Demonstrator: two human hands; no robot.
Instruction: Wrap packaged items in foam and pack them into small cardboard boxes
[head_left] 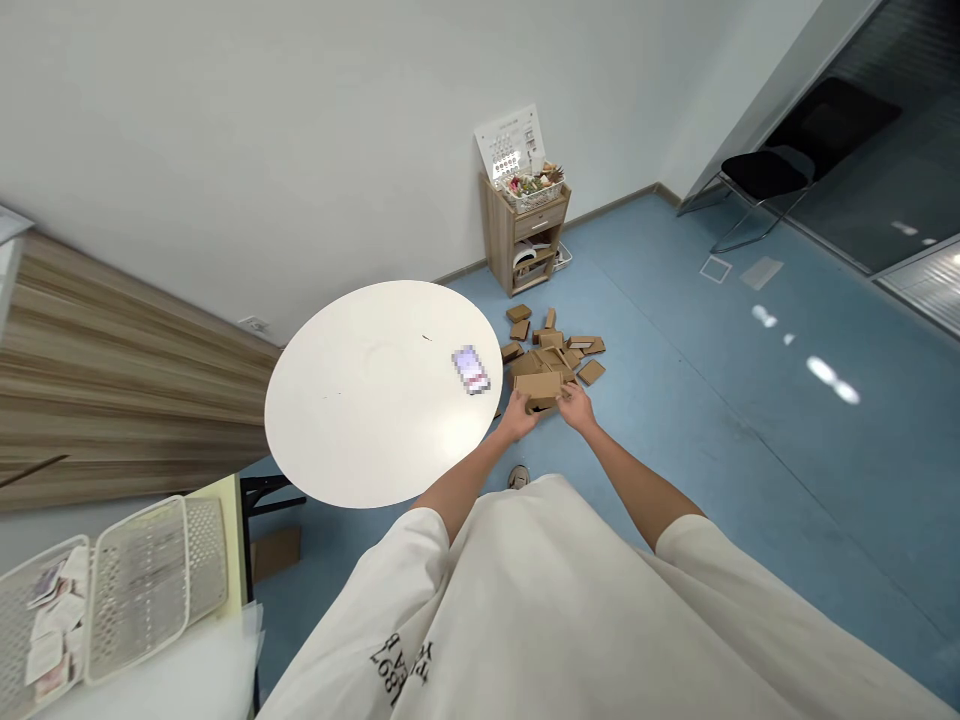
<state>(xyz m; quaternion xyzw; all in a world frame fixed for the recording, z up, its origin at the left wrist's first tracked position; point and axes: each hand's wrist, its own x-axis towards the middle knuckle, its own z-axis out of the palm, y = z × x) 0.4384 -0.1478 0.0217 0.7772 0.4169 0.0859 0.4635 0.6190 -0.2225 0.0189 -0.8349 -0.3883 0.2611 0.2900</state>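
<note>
The left hand (519, 416) and right hand (577, 408) pinch one box (538, 387) between them, near one table (367, 420) and a cardboard pile (553, 357) too jumbled to count.

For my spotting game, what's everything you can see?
wall: one, white, behind
floor: one, blue, below
held box: one, brown, centre
other boxes: many, brown, on floor
round table: one, white, left of boxes
blurred object: one, purplish, on round table
cabinet: one, brown, by wall
flower basket: one, white, on cabinet
board: one, white, behind flower basket
chair: one, black, upper right
glass partition: one, dark, upper right
mesh baskets: at least two, white, lower left
striped panel: one, brown, left
shirt: one, white, bottom
shoe: one, tan, below boxes
left hand: one, bare, box's left
right hand: one, bare, box's right
</note>
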